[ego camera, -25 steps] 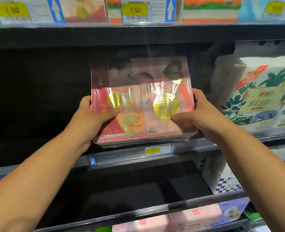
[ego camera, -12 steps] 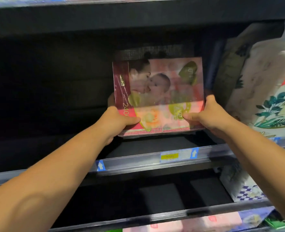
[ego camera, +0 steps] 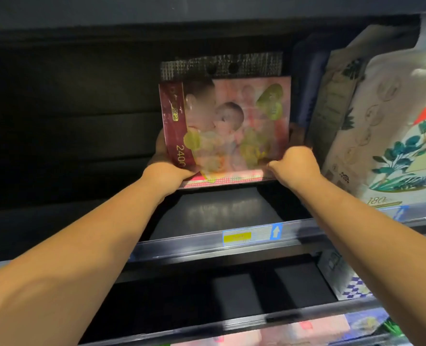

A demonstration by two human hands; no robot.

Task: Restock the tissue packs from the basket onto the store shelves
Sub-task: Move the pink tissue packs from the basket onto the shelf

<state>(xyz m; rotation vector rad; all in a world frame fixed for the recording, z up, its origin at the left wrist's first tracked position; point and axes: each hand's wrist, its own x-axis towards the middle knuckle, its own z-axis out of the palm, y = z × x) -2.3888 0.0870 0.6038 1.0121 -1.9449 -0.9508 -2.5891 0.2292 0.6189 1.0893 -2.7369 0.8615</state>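
A pink tissue pack (ego camera: 231,131), printed with a baby photo and topped by a silvery handle strip, is held upright deep inside a dark store shelf (ego camera: 219,213), just above the middle of the view. Its 7 o'clock corner is gripped by the left hand (ego camera: 165,173), thumb on the front and fingers curled behind. Its 5 o'clock corner is pinched by the right hand (ego camera: 294,166), fingers curled round the edge. Whether the bottom edge is resting on the shelf cannot be told. At 3 o'clock, tilted white leaf-print packs (ego camera: 394,136) are stacked just beside it.

Three risks are judged likely. The tall, thin pack may be tipped forward once released, being supported only low down. The slick film may be slid from the grip. The tilted neighbours may be nudged and toppled by the right hand.
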